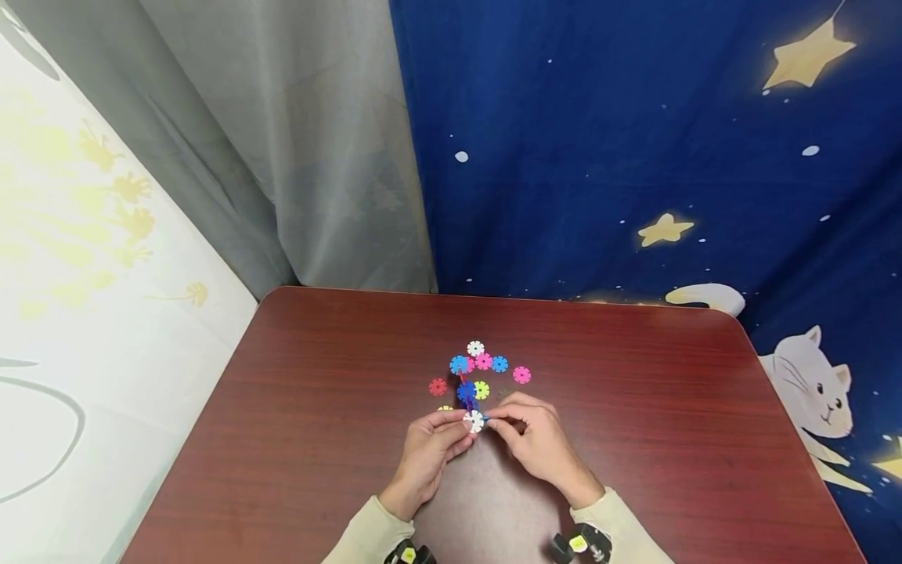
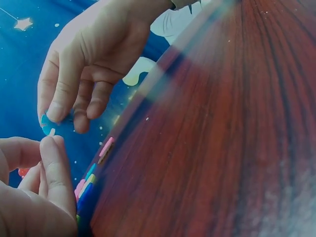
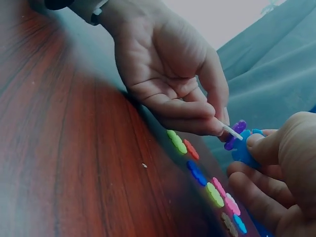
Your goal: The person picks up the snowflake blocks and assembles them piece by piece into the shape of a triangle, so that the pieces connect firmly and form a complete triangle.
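Between thumb and fingers my left hand (image 1: 432, 450) pinches a white notched disc (image 1: 474, 421), seen nearly edge-on in the right wrist view. My right hand (image 1: 539, 439) pinches a blue notched disc (image 3: 244, 151) by its edge and holds it against the white one. A purple disc (image 3: 239, 127) stands at the white and blue discs, partly behind them. In the head view, a dark blue disc (image 1: 466, 391) and a light blue disc (image 1: 459, 365) line up just beyond the white disc, with red and purple pieces between them.
Loose discs lie on the dark red wooden table (image 1: 317, 407) beyond the hands: a white disc (image 1: 475, 348), pink discs (image 1: 521, 375), a blue disc (image 1: 499, 363), a red disc (image 1: 438, 387) and yellow-green discs (image 1: 481, 390). Grey and blue curtains (image 1: 564, 196) hang behind the table.
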Demonstrator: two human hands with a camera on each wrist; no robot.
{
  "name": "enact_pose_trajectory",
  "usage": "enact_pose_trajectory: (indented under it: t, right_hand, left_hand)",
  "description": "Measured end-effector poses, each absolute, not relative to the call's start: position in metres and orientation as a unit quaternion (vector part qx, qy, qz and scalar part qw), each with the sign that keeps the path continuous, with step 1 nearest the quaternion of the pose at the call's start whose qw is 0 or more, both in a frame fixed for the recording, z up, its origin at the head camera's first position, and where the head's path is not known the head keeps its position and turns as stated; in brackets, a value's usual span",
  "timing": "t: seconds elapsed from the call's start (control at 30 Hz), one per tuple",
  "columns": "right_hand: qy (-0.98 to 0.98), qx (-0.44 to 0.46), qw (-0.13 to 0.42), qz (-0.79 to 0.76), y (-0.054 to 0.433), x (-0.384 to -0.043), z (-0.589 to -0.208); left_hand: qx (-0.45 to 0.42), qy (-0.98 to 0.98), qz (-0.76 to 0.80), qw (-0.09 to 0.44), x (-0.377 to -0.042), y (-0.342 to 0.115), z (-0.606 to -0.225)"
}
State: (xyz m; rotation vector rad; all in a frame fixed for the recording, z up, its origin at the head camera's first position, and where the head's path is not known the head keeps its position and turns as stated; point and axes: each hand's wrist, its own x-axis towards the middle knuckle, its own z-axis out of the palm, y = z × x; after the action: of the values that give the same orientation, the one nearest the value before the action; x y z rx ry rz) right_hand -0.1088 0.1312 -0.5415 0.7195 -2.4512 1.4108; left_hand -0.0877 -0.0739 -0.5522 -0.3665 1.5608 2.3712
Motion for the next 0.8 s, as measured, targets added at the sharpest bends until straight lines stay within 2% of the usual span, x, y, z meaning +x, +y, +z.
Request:
enact_pose_trajectory:
  t: [0.47,0.57,0.7,0.8]
  right_hand:
    - [-0.830,0.302,0.178,0.435,0.123,-0.106,-0.549]
    - [-0.835,0.303,0.157,0.432,0.125,-0.108,-0.547]
    - [-0.835,0.297,0.104,0.452,0.131,-0.113,-0.545]
    - [-0.838,0.278,0.094,0.461,0.137,-0.118,-0.544]
  left_hand:
    - [-0.132,0.568,0.798,0.151,-0.089,-0.075,-0.551]
    - [-0.133,0.572,0.796,0.148,-0.088,-0.075,-0.550]
    - [-0.132,0.569,0.799,0.146,-0.089,-0.074,-0.552]
    - [-0.132,0.565,0.800,0.151,-0.090,-0.074,-0.552]
